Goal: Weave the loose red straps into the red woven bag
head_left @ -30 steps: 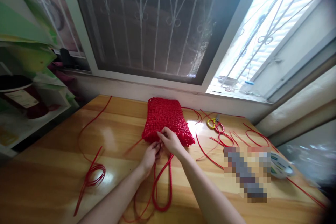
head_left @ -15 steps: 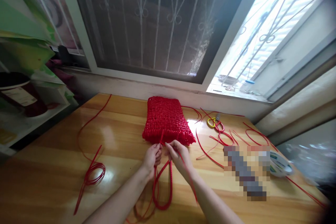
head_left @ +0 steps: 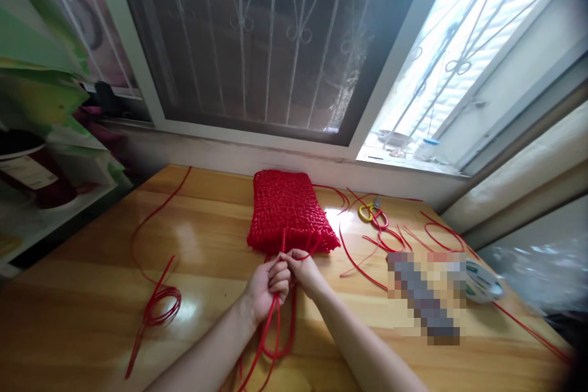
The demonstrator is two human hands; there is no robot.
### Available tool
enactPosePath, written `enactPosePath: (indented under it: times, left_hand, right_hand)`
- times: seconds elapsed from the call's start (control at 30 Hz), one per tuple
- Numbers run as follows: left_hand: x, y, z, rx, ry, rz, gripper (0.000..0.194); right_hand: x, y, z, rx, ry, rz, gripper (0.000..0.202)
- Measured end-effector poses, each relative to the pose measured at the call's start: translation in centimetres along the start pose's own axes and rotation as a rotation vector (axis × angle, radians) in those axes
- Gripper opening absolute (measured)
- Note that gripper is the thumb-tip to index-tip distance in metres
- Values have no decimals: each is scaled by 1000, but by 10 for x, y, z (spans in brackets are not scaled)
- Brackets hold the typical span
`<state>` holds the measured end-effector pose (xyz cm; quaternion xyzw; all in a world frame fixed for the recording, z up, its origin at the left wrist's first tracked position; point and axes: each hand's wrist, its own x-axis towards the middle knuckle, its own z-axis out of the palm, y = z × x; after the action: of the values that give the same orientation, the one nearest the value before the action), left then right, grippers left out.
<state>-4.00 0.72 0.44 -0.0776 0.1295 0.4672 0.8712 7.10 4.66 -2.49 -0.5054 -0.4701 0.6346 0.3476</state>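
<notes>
1. The wooden table (head_left: 215,226) fills the lower part of the view, its far edge running under a barred window (head_left: 257,43).
2. A red woven bag (head_left: 287,211) lies flat near the middle of the table's far edge, its open end toward the person.
3. Red cords (head_left: 271,343) run from the bag's near edge toward the near edge of the table, between the two forearms.
4. A coil of red cord (head_left: 158,309) lies well apart toward the table's left edge; loose red strands (head_left: 362,260) are scattered toward the right edge.
5. The left hand (head_left: 266,285) is closed in a fist around the red cords, just beside the bag's near edge.
6. The right hand (head_left: 305,269) touches the left, its fingers pinched narrow on a cord at the bag's edge.
7. Yellow-handled scissors (head_left: 367,213) lie near the far edge, right of the bag.
</notes>
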Motion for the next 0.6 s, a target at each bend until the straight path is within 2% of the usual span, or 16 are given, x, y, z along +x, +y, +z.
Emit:
enactPosePath:
  times: [0.13,0.23,0.37,0.43,0.53,0.6]
  left_hand:
    - [-1,-2,0,-22,-41,18,17]
    - [2,-6,0,66,11,42,20]
    - [7,-11,-4,342,126,207,14]
    - [8,-12,-6,533,160,285,12]
    - [9,-11,-10,774,213,357,16]
    - [9,-11,-12,859,251,375,20]
  right_hand:
    - [4,-5,2,13,-79,53,30]
    - [6,-8,0,2,-105,79,26]
    - [2,-9,-8,-62,-170,108,25]
    - [-5,-14,-17,-144,-254,132,30]
    - [-21,-34,-33,-410,-414,135,39]
    - [-34,-54,-41,-555,-508,97,42]
